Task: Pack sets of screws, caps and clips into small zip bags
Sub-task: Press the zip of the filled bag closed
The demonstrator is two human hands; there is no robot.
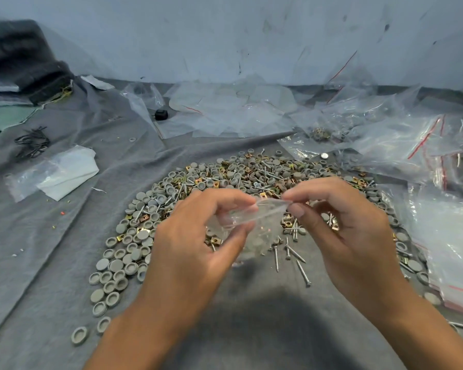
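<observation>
Your left hand (198, 233) and right hand (340, 222) both pinch the top edge of 1 small zip bag (254, 217), held just above the near side of the pile. It looks to hold some parts already, though the plastic blurs them. If you are pressing the seal, a gap left open would spill the set; pulling unevenly could tear it. Beyond lie caps (134, 252), screws (292, 252) and clips (198, 180) on the grey cloth (51, 249); more bags (425, 145) sit far right.

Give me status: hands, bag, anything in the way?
Left hand and right hand both pinch the small zip bag at its top, above the pile of caps, clips and screws. Nothing blocks it.
</observation>
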